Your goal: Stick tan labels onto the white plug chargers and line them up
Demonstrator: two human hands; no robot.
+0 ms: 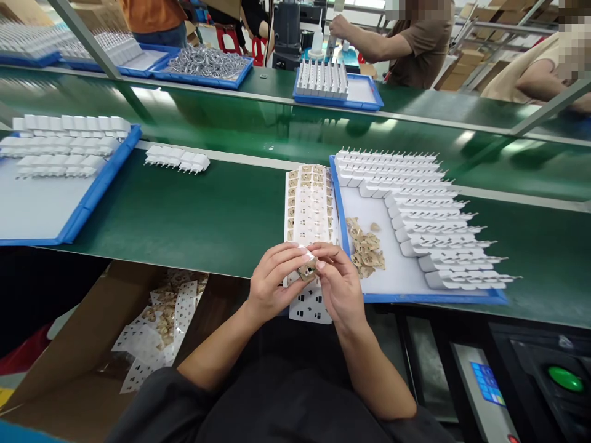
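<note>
- The label sheet (pixel 310 206) lies on the green tabletop (pixel 221 215), in front of the person, with rows of tan pieces along it.
- The white block (pixel 307 269) is held over the near end of the label sheet, a tan patch showing on its face.
- The left hand (pixel 276 281) has its grip clamped on the white block, fingers over the top and thumb beneath.
- The right hand (pixel 344 286) also has its grip closed on the white block, thumb and fingertips pressed to its right side.
- Just right of the label sheet stands a blue-rimmed tray (pixel 434 299), with slanting rows of pronged blocks (pixel 415 212) and a heap of tan scraps (pixel 367 252).
- Left of the label sheet, a short row of blocks (pixel 178 158) sits on the tabletop; farther left, a second tray (pixel 37 203) carries more rows.
- Below and left of the label sheet, a cardboard box (pixel 69 357) holds used sheets (pixel 152 335).
- Well beyond the label sheet, a co-worker in a brown shirt (pixel 422 52) stands behind another tray (pixel 364 92).
</note>
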